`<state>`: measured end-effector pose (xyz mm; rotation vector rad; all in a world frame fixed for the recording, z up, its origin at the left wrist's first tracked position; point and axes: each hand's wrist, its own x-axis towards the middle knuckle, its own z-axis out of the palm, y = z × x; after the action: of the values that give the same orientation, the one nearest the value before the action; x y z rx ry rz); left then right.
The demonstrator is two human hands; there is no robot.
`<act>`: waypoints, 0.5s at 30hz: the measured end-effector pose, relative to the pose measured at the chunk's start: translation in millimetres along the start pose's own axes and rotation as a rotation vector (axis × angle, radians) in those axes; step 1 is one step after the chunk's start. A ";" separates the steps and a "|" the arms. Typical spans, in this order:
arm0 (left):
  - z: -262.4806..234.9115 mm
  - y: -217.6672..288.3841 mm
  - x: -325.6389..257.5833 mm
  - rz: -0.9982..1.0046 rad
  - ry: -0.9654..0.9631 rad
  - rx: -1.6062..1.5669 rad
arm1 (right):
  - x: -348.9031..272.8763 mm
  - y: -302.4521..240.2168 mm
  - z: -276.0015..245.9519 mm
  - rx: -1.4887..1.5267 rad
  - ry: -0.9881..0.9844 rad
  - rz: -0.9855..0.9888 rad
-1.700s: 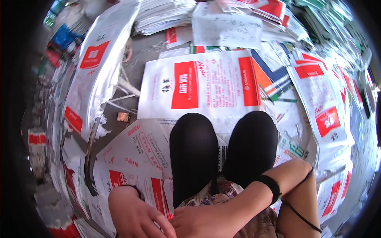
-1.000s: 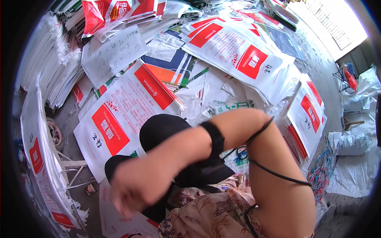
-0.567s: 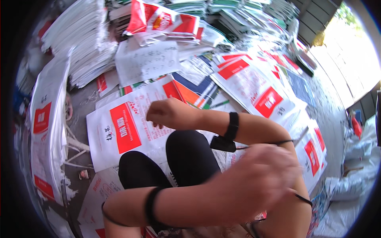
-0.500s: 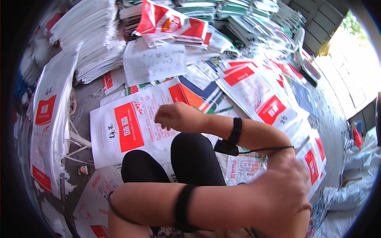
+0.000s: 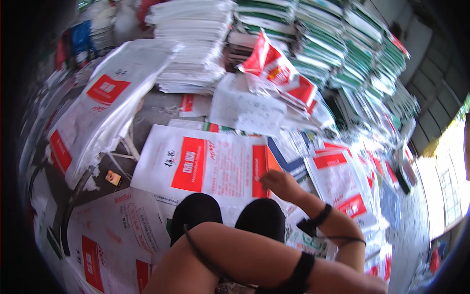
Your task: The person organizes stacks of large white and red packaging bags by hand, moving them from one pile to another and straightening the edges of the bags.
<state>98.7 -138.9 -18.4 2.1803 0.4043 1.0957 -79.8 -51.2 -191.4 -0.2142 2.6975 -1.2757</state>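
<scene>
Nearest: my left forearm lies across the bottom of the view, black band at the wrist, cord looped over it; the left hand itself is cut off at the lower right edge, so I can't tell its grip. Half a second ago that hand was in view at lower right, now gone. Just beyond, my two black-clad knees (image 5: 227, 218).

Right hand (image 5: 280, 183) reaches forward past the right knee, fingers (image 5: 267, 177) curled down onto the near right edge of the white sack with red panel (image 5: 205, 164), pinching at the edge; looks closed on it, thumb hidden. Hand has dropped closer to my knee than before, when it sat higher on the sack. Black wrist strap (image 5: 316, 223) on that arm.

The sack lies flat just beyond my knees, centre of floor. Left of it, a bulging white sack (image 5: 105, 115) leaning. Right, more flat printed sacks (image 5: 338, 176). Far: tall stacks of folded bags (image 5: 342, 44), more in view than earlier.
</scene>
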 end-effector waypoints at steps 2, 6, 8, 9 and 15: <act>14.5 0.7 -11.6 -0.011 0.031 -0.006 | -19.4 4.8 -4.3 -0.054 0.009 0.008; 55.8 14.1 -43.4 0.060 0.251 0.161 | -43.7 4.6 -17.1 0.009 0.014 0.075; 45.4 45.9 -54.4 0.036 0.371 0.242 | -47.7 8.9 -28.3 -0.073 0.059 0.012; 35.4 59.4 -59.6 -0.003 0.506 0.344 | -45.6 11.2 -33.2 -0.123 0.077 -0.037; 31.3 16.1 -104.2 -0.173 0.618 0.188 | 0.4 -36.7 -68.3 -0.075 0.132 -0.150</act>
<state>60.7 -219.3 -83.2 1.8710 0.9793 1.6738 -91.2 -22.8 -120.2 -0.3600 2.8935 -1.2707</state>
